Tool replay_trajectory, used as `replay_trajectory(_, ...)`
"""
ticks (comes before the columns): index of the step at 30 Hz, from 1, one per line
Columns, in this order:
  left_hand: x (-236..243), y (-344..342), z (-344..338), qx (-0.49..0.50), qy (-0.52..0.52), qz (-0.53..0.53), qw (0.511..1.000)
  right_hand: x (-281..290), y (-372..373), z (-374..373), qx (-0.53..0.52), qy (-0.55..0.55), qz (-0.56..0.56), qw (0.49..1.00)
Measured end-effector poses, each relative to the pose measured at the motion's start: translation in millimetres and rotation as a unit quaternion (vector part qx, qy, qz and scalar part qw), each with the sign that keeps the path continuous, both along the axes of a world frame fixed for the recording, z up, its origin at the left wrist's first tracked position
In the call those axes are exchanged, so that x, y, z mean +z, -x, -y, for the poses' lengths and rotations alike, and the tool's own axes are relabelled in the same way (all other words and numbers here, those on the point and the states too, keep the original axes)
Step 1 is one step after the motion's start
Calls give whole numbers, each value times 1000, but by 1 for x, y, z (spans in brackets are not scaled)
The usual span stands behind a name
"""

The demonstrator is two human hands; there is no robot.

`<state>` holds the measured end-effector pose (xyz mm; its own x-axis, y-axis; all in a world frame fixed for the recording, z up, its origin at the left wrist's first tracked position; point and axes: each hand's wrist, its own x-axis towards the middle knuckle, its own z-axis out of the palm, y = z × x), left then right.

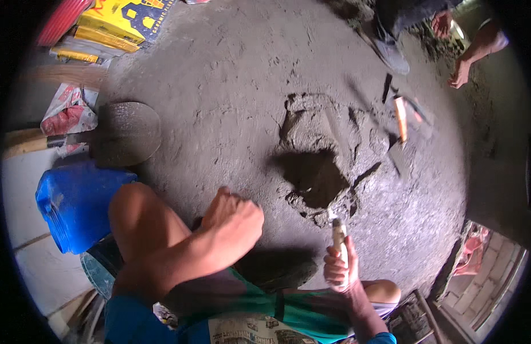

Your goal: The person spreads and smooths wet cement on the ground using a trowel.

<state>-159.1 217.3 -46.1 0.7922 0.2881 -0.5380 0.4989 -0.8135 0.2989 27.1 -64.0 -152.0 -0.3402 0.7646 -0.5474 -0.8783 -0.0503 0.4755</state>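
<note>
My right hand is wrapped round the pale handle of a trowel at the lower middle. The trowel's dark blade reaches away from me into a mound of wet grey mortar, which lies in rough lumps on the smoothed mortar floor. Left of the trowel, my left hand hovers with its fingers curled into a fist. Its back and knuckles show; the inside of the grip is hidden. A dark rounded shape lies in shade between my knees.
A shovel and a blue plastic container stand at left. Yellow bags lie at the upper left. Blurred tools, one orange-handled, lie right of the mound. At upper right are another person's hand and foot.
</note>
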Motion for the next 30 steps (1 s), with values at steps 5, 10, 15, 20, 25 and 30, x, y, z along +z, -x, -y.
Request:
replay_trajectory(5, 67, 14, 5, 43, 101, -4, 994, 4, 16, -19, 28, 13, -62, 998)
replay_trajectory(10, 74, 31, 35, 28, 86, -15, 996, 1, 35, -124, 481, 28, 588, 650)
replay_trajectory(15, 83, 38, 83, 85, 161, -44, 982, 2, 41, -201, 187, 45, 111, 975)
replay_trajectory(20, 95, 49, 128, 72, 215, -40, 973, 37, 46, -204, 125, 176, 187, 959)
replay_trajectory(25, 197, 44, 150, 272, 235, -73, 930, 186, 33, -136, 296, 88, 271, 912)
replay_trajectory(30, 271, -11, 153, 360, 430, -172, 810, 277, -34, -8, 369, 97, 437, 815)
